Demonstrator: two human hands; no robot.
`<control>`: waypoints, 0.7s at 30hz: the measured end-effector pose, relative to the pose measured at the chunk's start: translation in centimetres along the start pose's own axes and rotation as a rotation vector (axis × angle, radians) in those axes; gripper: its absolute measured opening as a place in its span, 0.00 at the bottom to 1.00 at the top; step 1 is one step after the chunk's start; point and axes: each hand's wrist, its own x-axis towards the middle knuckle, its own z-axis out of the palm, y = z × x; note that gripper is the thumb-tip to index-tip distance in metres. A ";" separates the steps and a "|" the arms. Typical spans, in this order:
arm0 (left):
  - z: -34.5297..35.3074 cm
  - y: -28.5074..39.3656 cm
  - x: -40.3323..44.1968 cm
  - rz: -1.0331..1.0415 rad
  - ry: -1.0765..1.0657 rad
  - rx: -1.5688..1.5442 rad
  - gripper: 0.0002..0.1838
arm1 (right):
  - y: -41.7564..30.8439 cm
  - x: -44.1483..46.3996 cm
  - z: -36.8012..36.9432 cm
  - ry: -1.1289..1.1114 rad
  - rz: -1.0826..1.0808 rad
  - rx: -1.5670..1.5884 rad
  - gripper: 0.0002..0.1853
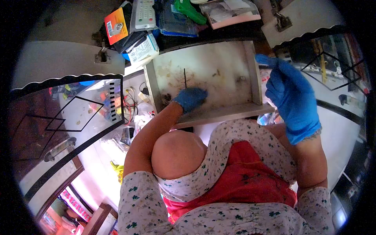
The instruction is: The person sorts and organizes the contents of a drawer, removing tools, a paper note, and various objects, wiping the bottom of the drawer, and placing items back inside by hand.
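- Blue gloves on both hands: left hand (pixel 191 98) reaching down into the open drawer (pixel 219 84), back of the glove upward, fingers hidden against the drawer floor; cannot tell whether gripping or flat.
- Right hand (pixel 291 98) raised just beside the right wall of the drawer, one finger stretched out toward the far left, the others bent; cannot tell whether anything is held.
- Drawer straight ahead, beyond the knees, pale inside, with brown stains and dark dirt (pixel 166 98) near the left wall.
- Thin dark strip (pixel 185 78) upright in view, just beyond the left hand; cannot tell whether held.
- Beyond the drawer, from left to right: orange card (pixel 116 29), pale remote control (pixel 144 15), green object (pixel 190 11), pink-edged box (pixel 233 15).
- At the far left corner of the drawer, printed white packet (pixel 143 50).
- To the left, glass pane (pixel 84 113) with black diamond lines, tangled cables (pixel 131 98) beside it.
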 end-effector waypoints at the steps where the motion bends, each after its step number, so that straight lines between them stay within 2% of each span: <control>1: -0.5 0.4 0.2 -0.035 -0.168 -0.019 0.13 | 0.0 0.1 -0.4 0.003 0.003 0.000 0.14; 2: 0.1 0.1 0.3 -0.035 -0.170 -0.021 0.13 | 0.0 0.2 -0.8 -0.043 0.020 0.055 0.15; 4: 1.2 -0.6 0.2 0.110 -0.147 0.119 0.13 | 0.1 0.2 -0.9 -0.088 0.036 0.110 0.15; 8: 0.8 -0.5 -0.1 0.057 -0.205 0.154 0.13 | 0.1 -0.1 -0.9 -0.087 -0.038 0.037 0.14; 11: 0.2 -1.5 -1.1 -0.010 -0.131 0.072 0.15 | 0.0 -0.1 -1.3 -0.102 -0.018 0.079 0.15; 13: 1.5 -3.2 -1.4 -0.105 0.098 -0.096 0.16 | 0.0 0.0 -1.3 -0.095 -0.003 0.104 0.15; 14: 1.6 -3.8 -1.5 -0.105 0.097 -0.095 0.16 | 0.0 0.0 -1.2 -0.092 -0.022 0.068 0.15; 16: 0.6 -4.0 -1.8 -0.399 0.010 -1.107 0.16 | 0.1 0.0 -1.1 -0.089 -0.040 0.036 0.15; 20: -1.4 -4.0 -2.6 -0.345 -0.024 -1.134 0.17 | 0.0 0.0 -1.2 -0.100 -0.003 0.101 0.15; 21: -2.1 -3.2 -2.6 -0.316 -0.038 -1.255 0.17 | 0.0 0.0 -1.2 -0.123 0.010 0.140 0.15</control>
